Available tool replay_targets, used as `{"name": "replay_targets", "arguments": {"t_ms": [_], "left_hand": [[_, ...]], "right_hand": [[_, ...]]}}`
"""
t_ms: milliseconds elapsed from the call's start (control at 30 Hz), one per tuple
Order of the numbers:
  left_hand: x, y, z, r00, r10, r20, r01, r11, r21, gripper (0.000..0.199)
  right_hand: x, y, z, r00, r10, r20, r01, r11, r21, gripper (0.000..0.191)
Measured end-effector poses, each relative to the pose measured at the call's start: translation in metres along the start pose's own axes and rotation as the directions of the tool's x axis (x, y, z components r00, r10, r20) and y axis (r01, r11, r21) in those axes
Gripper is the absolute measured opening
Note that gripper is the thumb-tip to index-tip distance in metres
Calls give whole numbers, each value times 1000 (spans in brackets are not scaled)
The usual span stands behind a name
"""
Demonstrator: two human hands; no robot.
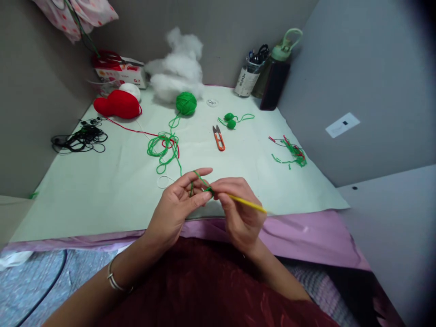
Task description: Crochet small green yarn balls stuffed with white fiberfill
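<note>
Near the front edge of the table, my left hand (179, 202) pinches a small piece of green crochet work (209, 192) between thumb and fingers. A strand of green yarn (200, 178) runs over its raised index finger. My right hand (240, 211) grips a yellow crochet hook (248, 203), its tip at the green piece and hidden by the fingers. The two hands almost touch. Loose loops of green yarn (162, 152) lie beyond my left hand, leading back to a green yarn ball (186, 103).
Orange thread snips (220, 139) and two small green pieces (230, 123) lie ahead. Red yarn (119, 104), black cord (81, 137) and white stuffing (179, 68) sit left and behind. Yarn scraps (295, 153), a pen cup (247, 79), a phone (275, 85) and a bottle (282, 51) are right.
</note>
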State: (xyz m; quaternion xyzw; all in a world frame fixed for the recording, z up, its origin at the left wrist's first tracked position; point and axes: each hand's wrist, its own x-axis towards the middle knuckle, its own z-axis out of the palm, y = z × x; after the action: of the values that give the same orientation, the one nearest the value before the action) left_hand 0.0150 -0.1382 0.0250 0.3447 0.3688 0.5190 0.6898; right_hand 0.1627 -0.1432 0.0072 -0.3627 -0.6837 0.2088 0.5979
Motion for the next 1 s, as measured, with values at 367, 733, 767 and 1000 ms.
{"name": "replay_targets", "arguments": {"t_ms": [367, 733, 767, 1000], "left_hand": [[5, 7, -2, 990, -136, 24, 138, 962, -235, 24], [1, 4, 0, 999, -30, -30, 31, 999, 37, 26], [1, 5, 0, 999, -30, -37, 31, 999, 36, 26], [1, 5, 0, 999, -23, -40, 25, 999, 39, 25]], "right_hand": [[11, 0, -4, 969, 237, -74, -201, 923, 328, 18], [8, 6, -5, 943, 329, -42, -278, 853, 442, 17], [8, 5, -6, 942, 328, -65, -270, 861, 431, 17], [8, -2, -10, 968, 232, -93, -194, 932, 307, 18]]}}
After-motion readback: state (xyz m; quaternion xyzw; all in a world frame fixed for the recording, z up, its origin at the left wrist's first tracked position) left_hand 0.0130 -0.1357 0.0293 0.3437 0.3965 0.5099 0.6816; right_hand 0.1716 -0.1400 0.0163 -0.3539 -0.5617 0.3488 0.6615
